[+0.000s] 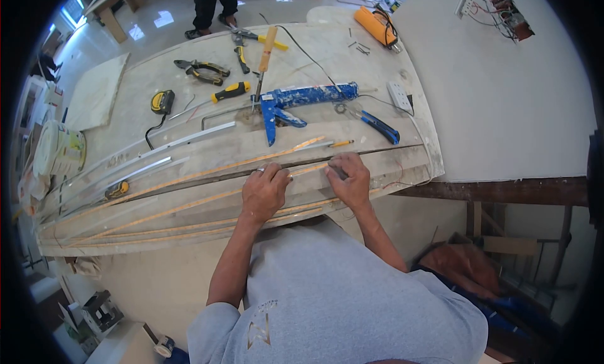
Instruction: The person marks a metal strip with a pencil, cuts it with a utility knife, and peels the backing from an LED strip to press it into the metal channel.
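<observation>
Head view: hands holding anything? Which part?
Both hands, left hand and right hand, press on a thin wooden strip near its right end; a closed grip cannot be told.

workbench (189, 225): dusty board top | long wooden strips (189, 178) along near edge | blue caulking gun (302, 103) mid-top | tape measure (162, 101), pliers (201, 70), yellow-handled screwdriver (230, 91) beyond | white socket (399, 95) at right end

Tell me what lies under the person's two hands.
Both the left hand and right hand press on a long thin wooden strip lying on the grey workbench; the section beneath them is covered.
</observation>
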Tool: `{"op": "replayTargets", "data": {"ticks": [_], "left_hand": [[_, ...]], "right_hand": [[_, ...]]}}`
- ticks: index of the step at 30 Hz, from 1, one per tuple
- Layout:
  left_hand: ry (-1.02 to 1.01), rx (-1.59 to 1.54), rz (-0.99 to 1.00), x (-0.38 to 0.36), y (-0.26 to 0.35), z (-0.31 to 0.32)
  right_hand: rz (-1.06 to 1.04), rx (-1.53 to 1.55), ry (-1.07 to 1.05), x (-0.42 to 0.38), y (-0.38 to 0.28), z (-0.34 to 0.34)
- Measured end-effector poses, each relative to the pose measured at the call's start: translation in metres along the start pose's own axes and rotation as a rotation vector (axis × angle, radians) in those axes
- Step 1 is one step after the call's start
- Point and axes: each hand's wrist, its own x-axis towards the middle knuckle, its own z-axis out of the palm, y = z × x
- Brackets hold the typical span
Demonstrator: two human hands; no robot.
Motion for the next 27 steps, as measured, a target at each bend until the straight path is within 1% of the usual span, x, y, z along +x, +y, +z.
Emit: {"op": "replayTargets", "data": {"ticks": [2, 3, 5, 6, 7, 8, 10, 17, 19, 23, 26, 27], "left_hand": [[0.000, 0.031, 0.009, 0.000, 0.000, -0.001], [-0.006, 0.016, 0.022, -0.002, -0.001, -0.001], [0.022, 0.033, 0.009, -0.002, -0.004, 0.006], [0.009, -0.002, 0.050, -0.001, -0.003, 0.008], [-0.002, 0.013, 0.020, -0.002, -0.003, 0.007], [-0.014, 0.035, -0.017, -0.002, -0.003, 0.006], [-0.020, 0.023, 0.001, -0.001, -0.002, 0.003], [-0.042, 0.017, -0.024, -0.002, -0.005, 0.002], [-0.026, 0.005, -0.029, 0.001, -0.001, -0.002], [-0.022, -0.014, -0.022, 0.003, 0.001, -0.003], [-0.068, 0.009, -0.051, 0.000, -0.002, 0.000], [-0.068, 0.013, -0.054, -0.001, -0.002, 0.000]], "right_hand": [[-0.140, 0.019, 0.021, 0.003, 0.007, 0.001], [-0.131, 0.005, 0.033, 0.004, 0.010, 0.003], [-0.225, 0.099, 0.025, 0.005, 0.017, 0.004], [-0.234, 0.149, 0.020, 0.006, 0.020, 0.004], [-0.230, 0.159, -0.009, 0.007, 0.020, 0.002], [-0.216, 0.134, 0.015, 0.007, 0.021, 0.002], [-0.244, 0.179, -0.018, 0.007, 0.021, 0.002], [-0.196, 0.182, -0.019, 0.003, 0.018, -0.004], [-0.034, 0.173, -0.033, 0.000, 0.013, -0.009], [-0.017, 0.177, -0.029, 0.001, 0.011, -0.006], [0.021, 0.147, -0.053, 0.003, 0.007, -0.003], [0.066, 0.150, -0.056, 0.003, 0.007, 0.000]]}}
